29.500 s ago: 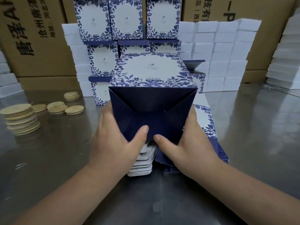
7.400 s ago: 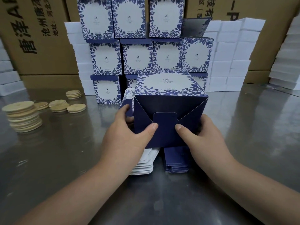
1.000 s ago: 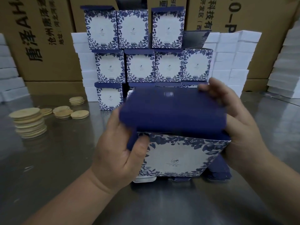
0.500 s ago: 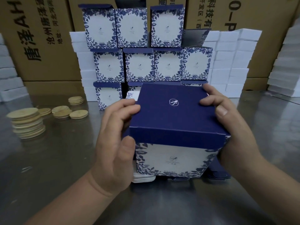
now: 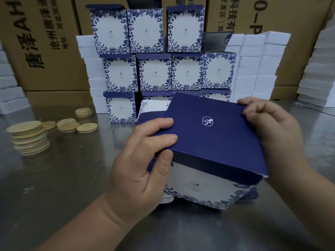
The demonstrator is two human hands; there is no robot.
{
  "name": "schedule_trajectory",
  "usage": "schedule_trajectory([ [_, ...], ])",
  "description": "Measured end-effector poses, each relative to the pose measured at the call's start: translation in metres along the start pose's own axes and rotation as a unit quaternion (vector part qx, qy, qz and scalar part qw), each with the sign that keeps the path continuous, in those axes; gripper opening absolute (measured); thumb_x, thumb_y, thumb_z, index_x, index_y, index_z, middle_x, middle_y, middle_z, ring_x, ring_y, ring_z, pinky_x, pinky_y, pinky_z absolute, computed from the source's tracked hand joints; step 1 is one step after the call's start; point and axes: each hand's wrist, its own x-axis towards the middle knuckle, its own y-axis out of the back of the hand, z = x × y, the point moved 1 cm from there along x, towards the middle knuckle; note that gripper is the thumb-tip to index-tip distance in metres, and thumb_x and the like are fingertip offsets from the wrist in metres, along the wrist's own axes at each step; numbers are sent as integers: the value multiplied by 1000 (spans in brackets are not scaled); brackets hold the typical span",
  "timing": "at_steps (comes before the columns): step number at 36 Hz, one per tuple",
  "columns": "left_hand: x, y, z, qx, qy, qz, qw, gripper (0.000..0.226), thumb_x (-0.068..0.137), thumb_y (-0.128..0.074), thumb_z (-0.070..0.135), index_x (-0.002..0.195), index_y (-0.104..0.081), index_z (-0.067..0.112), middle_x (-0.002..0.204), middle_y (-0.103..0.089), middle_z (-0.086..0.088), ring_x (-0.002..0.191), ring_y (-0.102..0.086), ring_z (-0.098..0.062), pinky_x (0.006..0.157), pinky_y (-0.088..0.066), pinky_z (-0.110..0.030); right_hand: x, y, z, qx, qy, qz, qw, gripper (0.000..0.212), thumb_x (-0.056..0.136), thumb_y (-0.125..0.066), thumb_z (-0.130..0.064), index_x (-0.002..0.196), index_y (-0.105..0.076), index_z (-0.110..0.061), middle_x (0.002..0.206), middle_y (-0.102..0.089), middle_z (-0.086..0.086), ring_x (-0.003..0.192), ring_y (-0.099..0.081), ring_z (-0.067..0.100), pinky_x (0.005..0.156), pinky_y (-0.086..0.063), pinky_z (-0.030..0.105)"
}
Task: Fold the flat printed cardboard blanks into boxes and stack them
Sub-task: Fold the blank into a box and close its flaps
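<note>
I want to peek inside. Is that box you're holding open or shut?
Shut: the navy lid is folded down over the box.

Two hands, one left hand (image 5: 137, 165) and one right hand (image 5: 275, 131), on one held box (image 5: 208, 134). Behind it, ten finished boxes (image 5: 154, 73): three on top, four in the middle, three partly hidden below. Left of it, one tall pile of wooden discs (image 5: 29, 138) and five low piles (image 5: 87, 128). Under it, two piles of flat blanks (image 5: 166, 199). Behind, white blocks (image 5: 253, 69) beyond counting.
</note>
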Motion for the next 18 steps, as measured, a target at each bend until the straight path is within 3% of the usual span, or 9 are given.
schedule_trajectory([
  [2, -1, 0, 0, -11, -7, -4, 1000, 25, 99, -38, 28, 107, -52, 9, 117, -52, -5, 117, -50, -6, 95, -37, -17, 4, 1, -3, -24, 7, 9, 1000, 31, 88, -53, 7, 73, -56, -20, 70, -64, -18, 64, -55, -5, 60, -44, 9],
  [6, -1, 2, -1, -15, -12, -10, 1000, 24, 99, -38, 29, 106, -52, 10, 115, -56, 0, 115, -51, -7, 95, -38, -19, 19, 9, -17, -111, -8, -52, 992, 25, 85, -62, 0, 91, -59, -24, 63, -63, -13, 62, -58, -1, 63, -47, 14],
  [9, -2, 3, -2, -10, -17, -17, 1000, 25, 99, -37, 30, 105, -52, 11, 117, -52, 1, 115, -51, -6, 93, -38, -17, 30, 10, -27, -214, -69, -111, 968, 10, 82, -68, -13, 81, -70, -22, 69, -64, -5, 68, -58, 10, 75, -47, 32],
  [11, -2, 3, -4, -13, -8, -10, 1000, 25, 99, -38, 31, 105, -52, 11, 117, -51, 2, 115, -52, -6, 93, -39, -17, 35, 4, -32, -257, -110, -133, 951, 10, 82, -69, -19, 74, -73, -24, 78, -72, -2, 74, -66, 11, 84, -50, 35],
  [13, -2, 4, -5, -13, -5, -6, 1000, 25, 99, -38, 31, 105, -52, 11, 117, -52, 1, 114, -52, -5, 92, -39, -17, 41, -4, -37, -304, -126, -154, 932, 15, 81, -69, -23, 68, -75, -25, 73, -73, -5, 68, -67, 7, 78, -52, 30],
  [18, -3, 5, -6, -16, -3, -8, 1000, 25, 99, -39, 32, 105, -52, 12, 117, -52, 2, 115, -53, -6, 93, -40, -19, 58, -23, -48, -409, -122, -179, 887, 25, 73, -74, -40, 64, -73, -17, 56, -68, -7, 57, -58, 13, 61, -46, 28],
])
